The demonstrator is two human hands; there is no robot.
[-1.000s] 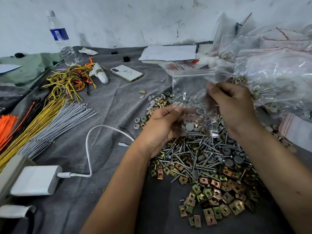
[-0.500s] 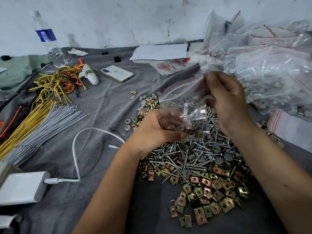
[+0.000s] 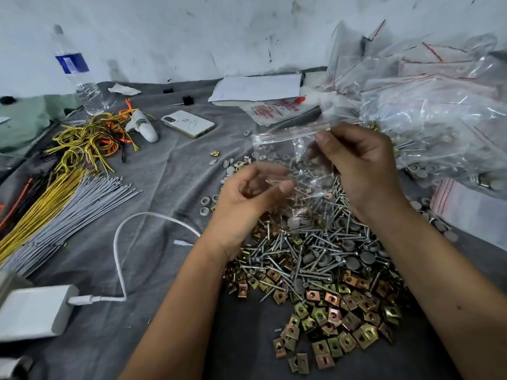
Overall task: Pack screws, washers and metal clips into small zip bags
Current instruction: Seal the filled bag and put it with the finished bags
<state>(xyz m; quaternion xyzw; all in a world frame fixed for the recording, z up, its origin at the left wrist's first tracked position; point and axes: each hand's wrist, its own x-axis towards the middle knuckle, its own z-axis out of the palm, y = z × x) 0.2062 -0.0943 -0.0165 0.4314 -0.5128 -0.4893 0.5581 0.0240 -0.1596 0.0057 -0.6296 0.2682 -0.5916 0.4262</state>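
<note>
A small clear zip bag [image 3: 277, 149] with a red seal line hangs above the hardware pile, upright, with screws and grey washers in its lower part. My right hand [image 3: 359, 165] pinches its top right corner. My left hand [image 3: 247, 198] is curled at the bag's lower left edge; whether its fingers grip the plastic is hard to tell. Below lies a heap of silver screws [image 3: 310, 242], grey washers [image 3: 354, 261] and brass-coloured metal clips [image 3: 337, 322] on the grey cloth [image 3: 164, 174].
A heap of filled zip bags [image 3: 439, 119] fills the right side. At left lie grey and yellow cable ties [image 3: 65, 207], tangled wires [image 3: 90, 138], a water bottle [image 3: 79, 78], a phone [image 3: 188, 123], a white charger [image 3: 33, 311] with cable, and papers [image 3: 260, 87] at the back.
The bag was crumpled low between both hands; now my right hand has lifted it upright by its top. My left hand has loosened and sits at the bag's lower edge.
</note>
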